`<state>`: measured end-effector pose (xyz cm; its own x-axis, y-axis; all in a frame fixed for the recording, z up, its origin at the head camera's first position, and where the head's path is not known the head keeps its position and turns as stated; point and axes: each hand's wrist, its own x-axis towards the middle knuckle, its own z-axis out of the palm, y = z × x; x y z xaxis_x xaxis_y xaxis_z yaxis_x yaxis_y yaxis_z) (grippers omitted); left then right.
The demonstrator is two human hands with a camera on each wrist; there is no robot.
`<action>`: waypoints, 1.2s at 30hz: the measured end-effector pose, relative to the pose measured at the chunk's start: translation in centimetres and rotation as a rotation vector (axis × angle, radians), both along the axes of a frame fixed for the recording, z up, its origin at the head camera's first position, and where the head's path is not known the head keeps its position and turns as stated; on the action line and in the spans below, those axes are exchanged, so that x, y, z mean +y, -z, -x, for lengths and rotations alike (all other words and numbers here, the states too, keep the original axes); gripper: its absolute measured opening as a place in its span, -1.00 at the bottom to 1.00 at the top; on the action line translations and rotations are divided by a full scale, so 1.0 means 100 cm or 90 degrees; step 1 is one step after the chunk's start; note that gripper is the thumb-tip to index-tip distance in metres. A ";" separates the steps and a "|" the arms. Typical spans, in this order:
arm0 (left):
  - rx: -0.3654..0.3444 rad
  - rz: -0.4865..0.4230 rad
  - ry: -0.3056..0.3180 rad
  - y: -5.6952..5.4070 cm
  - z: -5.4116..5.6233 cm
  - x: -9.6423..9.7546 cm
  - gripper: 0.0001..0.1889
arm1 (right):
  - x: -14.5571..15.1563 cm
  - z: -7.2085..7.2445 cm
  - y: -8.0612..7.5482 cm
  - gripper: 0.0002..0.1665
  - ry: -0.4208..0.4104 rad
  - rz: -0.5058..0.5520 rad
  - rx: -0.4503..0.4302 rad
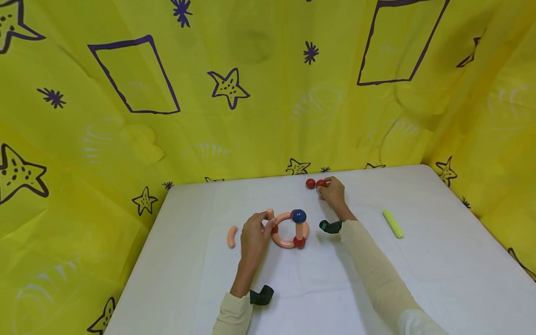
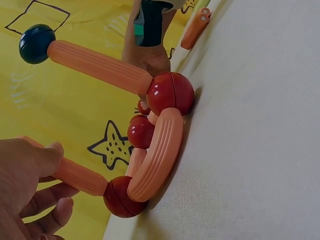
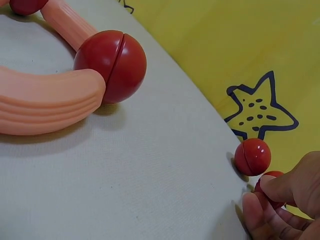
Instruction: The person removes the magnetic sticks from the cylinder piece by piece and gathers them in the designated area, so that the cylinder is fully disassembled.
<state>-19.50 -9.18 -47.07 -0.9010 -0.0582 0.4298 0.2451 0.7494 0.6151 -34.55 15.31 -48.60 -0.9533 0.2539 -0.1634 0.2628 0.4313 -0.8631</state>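
- Landmark: a ring point(image 1: 284, 244) of curved peach rods and red balls, lying on the white worktop point(image 1: 293, 288).
- Right grip point(image 1: 335, 191), a bare hand: thumb and fingers drawn together on 1 held ball point(image 3: 273, 174), red, beyond the ring to its right. A spare ball point(image 1: 310, 184), also red, sits just beside it, on the side nearer the ring.
- Left grip point(image 1: 252, 232): thumb and finger pinch 1 straight rod point(image 2: 82, 176), long axis roughly upright, rising from the ring's left side. The held ball lies beyond this grip, to its right; the right hand is nearer.
- On the ring's near-right: an upright rod point(image 1: 299, 231) topped by a blue ball point(image 1: 299, 216).
- Left of the ring: 1 loose curved piece point(image 1: 231, 237). Well right: a yellow-green rod point(image 1: 392, 223).
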 end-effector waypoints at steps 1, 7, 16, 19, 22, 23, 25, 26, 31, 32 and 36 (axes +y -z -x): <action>-0.002 0.002 -0.001 -0.001 0.000 0.000 -0.75 | 0.000 0.000 0.000 -0.44 0.000 0.000 0.000; -0.023 -0.003 -0.006 -0.003 -0.002 0.000 -0.72 | -0.002 -0.001 0.000 -0.43 0.000 -0.001 -0.003; -0.007 -0.003 0.004 -0.002 -0.002 -0.001 -0.73 | -0.001 -0.001 0.001 -0.39 0.002 0.000 -0.008; -0.003 -0.001 0.006 -0.002 -0.001 -0.002 -0.73 | 0.000 0.000 0.001 -0.39 0.002 0.002 -0.002; -0.002 0.002 0.009 -0.002 -0.001 -0.002 -0.73 | 0.000 0.002 0.001 -0.38 0.003 0.006 -0.001; -0.002 0.002 0.009 -0.002 -0.001 -0.002 -0.73 | 0.000 0.002 0.001 -0.38 0.004 0.007 -0.001; -0.004 0.000 0.008 -0.002 -0.001 -0.002 -0.73 | 0.001 0.001 0.001 -0.38 0.005 0.009 -0.002; -0.008 -0.001 0.006 -0.003 -0.001 -0.002 -0.72 | 0.001 0.001 0.001 -0.38 0.006 0.009 -0.004; -0.019 -0.002 -0.001 -0.005 -0.002 0.000 -0.65 | 0.001 -0.001 0.000 -0.39 0.006 0.007 -0.010; -0.018 -0.001 -0.003 -0.005 -0.003 0.000 -0.64 | 0.001 -0.001 0.000 -0.38 0.006 0.006 -0.009; 0.007 0.009 -0.006 -0.005 -0.003 0.000 -0.56 | 0.002 -0.002 0.000 -0.35 0.005 0.004 -0.007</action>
<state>-19.22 -9.19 -46.54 -0.8959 -0.0603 0.4401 0.2446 0.7601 0.6020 -34.32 15.52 -48.63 -0.9493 0.2604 -0.1761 0.2763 0.4240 -0.8625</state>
